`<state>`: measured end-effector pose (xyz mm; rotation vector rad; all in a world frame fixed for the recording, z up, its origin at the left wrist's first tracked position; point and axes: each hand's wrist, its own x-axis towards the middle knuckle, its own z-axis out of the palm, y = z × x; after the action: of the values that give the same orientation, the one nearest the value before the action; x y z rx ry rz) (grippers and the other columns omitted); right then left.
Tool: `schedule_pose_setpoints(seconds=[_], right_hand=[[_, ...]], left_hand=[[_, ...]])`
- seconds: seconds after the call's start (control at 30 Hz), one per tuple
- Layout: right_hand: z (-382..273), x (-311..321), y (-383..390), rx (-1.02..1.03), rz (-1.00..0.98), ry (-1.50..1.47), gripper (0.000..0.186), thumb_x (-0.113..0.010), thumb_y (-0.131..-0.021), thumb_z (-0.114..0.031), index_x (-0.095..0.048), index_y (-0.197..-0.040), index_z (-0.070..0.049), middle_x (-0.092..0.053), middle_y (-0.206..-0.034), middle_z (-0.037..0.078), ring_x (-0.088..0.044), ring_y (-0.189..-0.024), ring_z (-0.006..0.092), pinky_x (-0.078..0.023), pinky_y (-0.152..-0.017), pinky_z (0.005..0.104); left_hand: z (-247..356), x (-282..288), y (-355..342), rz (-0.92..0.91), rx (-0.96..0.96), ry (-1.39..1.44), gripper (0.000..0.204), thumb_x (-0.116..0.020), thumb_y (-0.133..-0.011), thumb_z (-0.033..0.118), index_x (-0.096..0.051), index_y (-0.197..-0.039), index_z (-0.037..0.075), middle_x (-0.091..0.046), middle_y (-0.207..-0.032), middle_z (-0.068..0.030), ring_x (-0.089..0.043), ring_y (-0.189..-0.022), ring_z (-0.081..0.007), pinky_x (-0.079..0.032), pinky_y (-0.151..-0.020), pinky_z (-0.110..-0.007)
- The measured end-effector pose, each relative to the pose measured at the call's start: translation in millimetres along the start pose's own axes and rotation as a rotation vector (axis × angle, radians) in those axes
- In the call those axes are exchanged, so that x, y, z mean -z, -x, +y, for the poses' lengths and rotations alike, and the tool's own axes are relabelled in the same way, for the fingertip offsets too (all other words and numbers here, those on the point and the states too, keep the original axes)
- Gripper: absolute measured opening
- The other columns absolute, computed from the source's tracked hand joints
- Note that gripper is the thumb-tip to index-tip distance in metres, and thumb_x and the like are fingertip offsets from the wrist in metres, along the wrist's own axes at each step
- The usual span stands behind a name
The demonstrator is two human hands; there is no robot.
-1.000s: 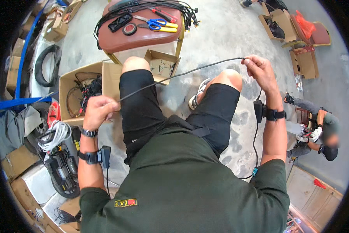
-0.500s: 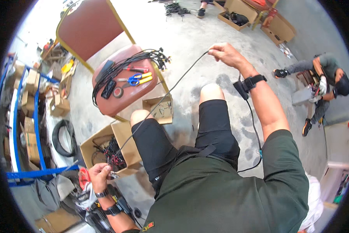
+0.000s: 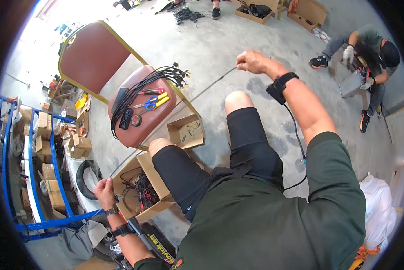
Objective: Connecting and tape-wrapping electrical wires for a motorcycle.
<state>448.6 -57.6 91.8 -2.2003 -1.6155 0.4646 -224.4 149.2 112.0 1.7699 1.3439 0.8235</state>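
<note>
A thin dark cable (image 3: 217, 81) stretches between my two hands, pulled nearly straight and blurred along its middle. My right hand (image 3: 252, 61), raised ahead of my right knee, pinches its far end. The near end sits in the closed fingers of my left hand (image 3: 105, 192), beside the open cardboard box (image 3: 154, 168). A small metallic piece (image 3: 118, 197) shows next to that hand; I cannot tell whether it belongs to the cable. Tangled dark wires with red parts (image 3: 144, 191) fill the box.
The chair (image 3: 143, 103) ahead carries a cable bundle (image 3: 136, 87), scissors (image 3: 154, 102) and a tape roll (image 3: 136, 120). A small carton (image 3: 186, 130) stands beside it. Blue shelving (image 3: 35, 180) lines the left. A gloved person (image 3: 372, 58) sits at the right.
The cable has gone from slightly slack to nearly straight. The whole view has shifted, and both hands now appear a little further left.
</note>
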Motion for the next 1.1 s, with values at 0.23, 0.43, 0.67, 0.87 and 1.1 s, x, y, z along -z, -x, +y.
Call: schedule_pose_setpoints(seconds=[0.23,0.43,0.67,0.87,1.1], right_hand=[[51.0,-68.8,28.3,-0.052,0.094,0.051,0.017,-0.061,-0.085,-0.020,-0.067,-0.092,-0.006,-0.067,-0.088,0.015,-0.063,-0.086,0.0326,-0.049,-0.075,0.0412],[60.4,-91.1,66.3,-0.189,0.036,-0.101,0.018,-0.060,-0.086,-0.021,-0.067,-0.094,-0.007,-0.067,-0.088,0.016,-0.063,-0.087,0.0321,-0.049,-0.076,0.0428],[63.3,-115.3,83.0,-0.283,0.066,-0.313,0.020,-0.060,-0.084,-0.022,-0.067,-0.092,-0.005,-0.067,-0.079,0.013,-0.065,-0.077,0.0284,-0.049,-0.071,0.0397],[68.6,-106.7,73.3,-0.255,0.173,-0.372,0.018,-0.060,-0.083,-0.018,-0.067,-0.092,-0.004,-0.068,-0.080,0.012,-0.065,-0.076,0.0235,-0.049,-0.071,0.0363],[62.3,-90.0,50.5,-0.226,0.276,-0.425,0.018,-0.063,-0.082,-0.017,-0.067,-0.094,-0.004,-0.069,-0.083,0.011,-0.065,-0.080,0.0212,-0.050,-0.074,0.0344]], left_hand=[[-60.2,-52.7,-29.9,-0.059,0.073,-0.160,0.017,-0.068,-0.085,0.013,-0.066,-0.077,-0.003,-0.059,-0.064,0.0000,-0.048,-0.054,-0.0059,-0.038,-0.049,-0.023],[-76.1,-90.5,-32.0,-0.089,0.088,-0.330,0.019,-0.070,-0.083,0.013,-0.065,-0.072,-0.001,-0.056,-0.059,0.0014,-0.045,-0.051,-0.0062,-0.036,-0.047,-0.024],[-81.6,-103.1,-20.6,-0.130,0.247,-0.159,0.018,-0.070,-0.084,0.014,-0.066,-0.074,0.000,-0.056,-0.057,0.0005,-0.047,-0.046,-0.0070,-0.036,-0.043,-0.023],[-81.1,-104.0,-17.3,-0.103,0.193,-0.133,0.017,-0.068,-0.085,0.014,-0.065,-0.074,0.000,-0.055,-0.058,0.0010,-0.045,-0.047,-0.0066,-0.036,-0.044,-0.023],[-70.4,-89.1,-55.3,0.004,0.103,-0.132,0.015,-0.067,-0.085,0.012,-0.063,-0.078,0.000,-0.057,-0.066,0.0012,-0.046,-0.056,-0.0060,-0.037,-0.051,-0.022]])
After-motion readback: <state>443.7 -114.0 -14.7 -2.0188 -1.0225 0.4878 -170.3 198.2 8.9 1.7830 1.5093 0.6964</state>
